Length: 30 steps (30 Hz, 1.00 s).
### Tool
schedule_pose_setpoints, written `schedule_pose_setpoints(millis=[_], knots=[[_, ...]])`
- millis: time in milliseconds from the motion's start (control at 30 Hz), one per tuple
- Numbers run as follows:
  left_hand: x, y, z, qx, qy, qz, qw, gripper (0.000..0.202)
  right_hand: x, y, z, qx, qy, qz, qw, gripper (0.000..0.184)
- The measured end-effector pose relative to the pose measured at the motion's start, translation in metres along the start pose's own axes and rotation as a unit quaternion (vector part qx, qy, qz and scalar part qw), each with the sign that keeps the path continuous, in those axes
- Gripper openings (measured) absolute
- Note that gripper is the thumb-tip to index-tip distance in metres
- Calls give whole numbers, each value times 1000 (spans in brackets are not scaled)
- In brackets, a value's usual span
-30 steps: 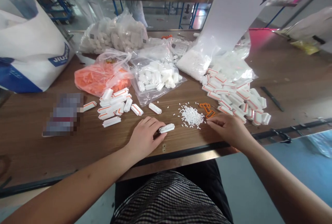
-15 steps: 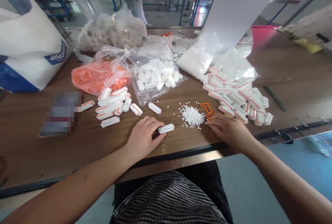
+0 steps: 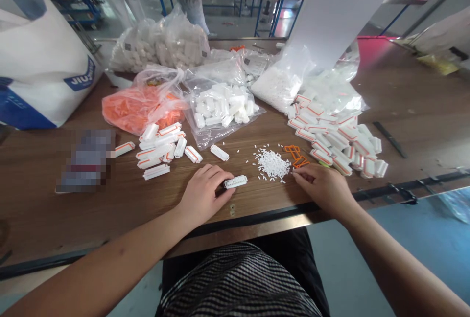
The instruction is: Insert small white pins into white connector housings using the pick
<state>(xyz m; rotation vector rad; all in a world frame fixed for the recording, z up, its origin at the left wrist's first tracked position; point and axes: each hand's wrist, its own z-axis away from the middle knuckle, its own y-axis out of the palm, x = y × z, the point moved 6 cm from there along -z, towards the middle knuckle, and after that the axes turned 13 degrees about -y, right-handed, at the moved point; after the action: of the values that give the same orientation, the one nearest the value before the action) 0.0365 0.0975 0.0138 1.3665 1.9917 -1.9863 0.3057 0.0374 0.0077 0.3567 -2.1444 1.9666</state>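
Observation:
My left hand [image 3: 207, 191] lies on the table, thumb and forefinger closed on one end of a white connector housing [image 3: 237, 181]. Rows of small holes show on the housing's upper face. To the right, my right hand [image 3: 323, 185] is pinched beside a loose pile of small white pegs [image 3: 272, 164]. A tiny white tip at its fingertips looks like one of these pegs. Just beyond those fingers lie a few orange frames [image 3: 294, 153]. Another white housing [image 3: 219, 153] rests on the table past my left hand.
White housings with orange trim form a heap on the left [image 3: 157, 148] and a larger heap on the right [image 3: 330, 136]. Behind are a bag of orange parts [image 3: 143, 106], a bag of white parts [image 3: 223, 104] and a bag of white pegs [image 3: 279, 82]. A dark strip [image 3: 389, 139] lies far right.
My right hand has shifted slightly, and its fingertips have drawn closer together by the edge of the peg pile. My left hand and its housing stay in place.

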Motion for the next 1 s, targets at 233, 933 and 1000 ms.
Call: schedule_pose_setpoints(millis=[233,933,1000], knots=[[0,1,1,3,3,7,1000,9,-8,-1,3,-21,34,-48,998,29],[0,3,2,23,-19,4,1000,9,48,7,-3,-94,-21,-254,962,20],[1,4,2,25,-21,3,999,9,77,13,-11,-38,-77,-271,959,18]])
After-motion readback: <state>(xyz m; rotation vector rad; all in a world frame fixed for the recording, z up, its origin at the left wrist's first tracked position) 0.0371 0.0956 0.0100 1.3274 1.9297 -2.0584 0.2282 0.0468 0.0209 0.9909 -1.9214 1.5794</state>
